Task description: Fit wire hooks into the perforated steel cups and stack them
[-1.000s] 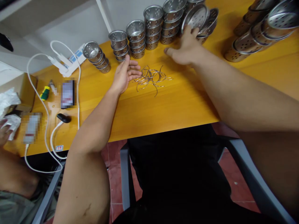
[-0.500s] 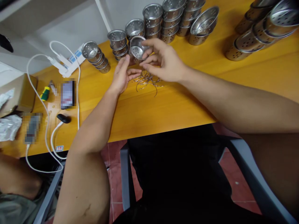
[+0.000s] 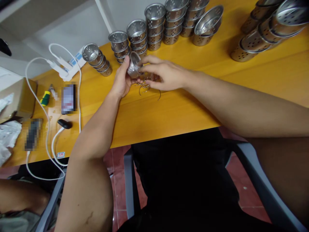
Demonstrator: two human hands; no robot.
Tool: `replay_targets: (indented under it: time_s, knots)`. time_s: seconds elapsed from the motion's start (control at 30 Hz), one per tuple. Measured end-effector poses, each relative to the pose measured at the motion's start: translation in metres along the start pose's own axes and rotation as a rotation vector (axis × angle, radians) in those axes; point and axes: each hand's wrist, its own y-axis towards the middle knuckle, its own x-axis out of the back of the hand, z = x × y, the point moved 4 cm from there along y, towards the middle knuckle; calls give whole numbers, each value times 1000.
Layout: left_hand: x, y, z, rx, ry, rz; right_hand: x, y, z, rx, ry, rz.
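A small perforated metal cup [image 3: 133, 67] is tilted on its side, its mouth turned toward the right. My left hand [image 3: 121, 78] grips it, thumb along its outer wall and fingers underneath. At the cup's rim are the fingertips of my right hand [image 3: 165, 74], spread apart from the thumb; whether they touch the rim I cannot tell. Beneath and behind that hand lies a loose pile of thin curved metal wires [image 3: 145, 86] on the table, partly hidden by the fingers.
Stacks of perforated cups [image 3: 154, 29] line the table's [image 3: 169, 112] back edge. More stacked cups [image 3: 256, 40] stand at the right. Leftward are a power strip [image 3: 74, 66] with white cables, a phone [image 3: 68, 98], a green-yellow handle [image 3: 45, 98] and a cardboard box [image 3: 25, 96]. A person's leg shows lower left.
The cup has come down and left into my left hand and tipped sideways. My right hand has let go of it and lowered toward the wires, with its fingers spread.
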Motion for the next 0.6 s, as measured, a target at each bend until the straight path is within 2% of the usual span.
replay_targets:
  time_s: [0.1, 0.17, 0.37, 0.6]
  knots:
    - [-3, 1, 3, 32, 18, 0, 1, -1, 8, 50, -191, -6]
    - [-5, 0, 3, 32, 17, 13, -1, 0, 12, 46, -230, -20]
    - [-10, -7, 1, 48, 64, 28, 3, 3, 16, 37, -185, -80]
    - [-8, -5, 6, 41, 73, 50, -1, 7, 8, 59, -126, -68]
